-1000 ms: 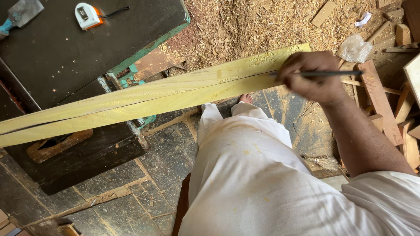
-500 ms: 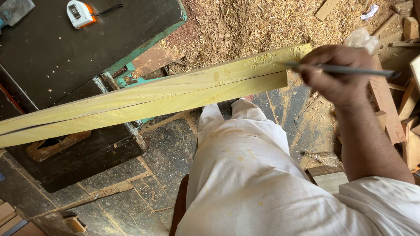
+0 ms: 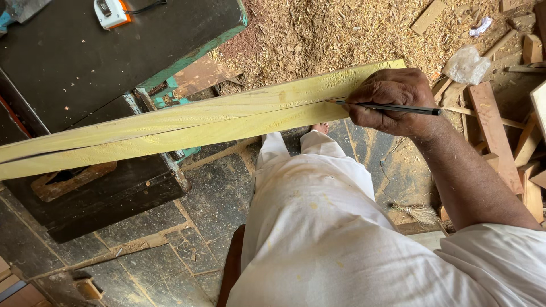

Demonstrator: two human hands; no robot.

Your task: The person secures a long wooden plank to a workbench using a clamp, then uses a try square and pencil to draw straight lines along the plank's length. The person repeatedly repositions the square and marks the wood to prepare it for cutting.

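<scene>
My right hand (image 3: 392, 102) grips a dark pencil (image 3: 398, 108) whose tip touches the yellow-painted wooden planks (image 3: 187, 122) near their right end. Two long yellow planks lie side by side, running from the left edge across a dark machine table (image 3: 74, 62) and out over the floor. The hand rests on the planks' right end. My left hand is not in view. My white-clothed legs (image 3: 307, 199) stand below the planks.
A white and orange tape measure (image 3: 112, 12) lies on the dark table at the top left. Sawdust (image 3: 341, 34) covers the floor behind the planks. Wood offcuts (image 3: 495, 125) are piled at the right. Dark tiled floor lies below.
My right hand with the pencil has stayed at the planks' right end while the pencil tip slid slightly left along the seam; the view shifted a little.
</scene>
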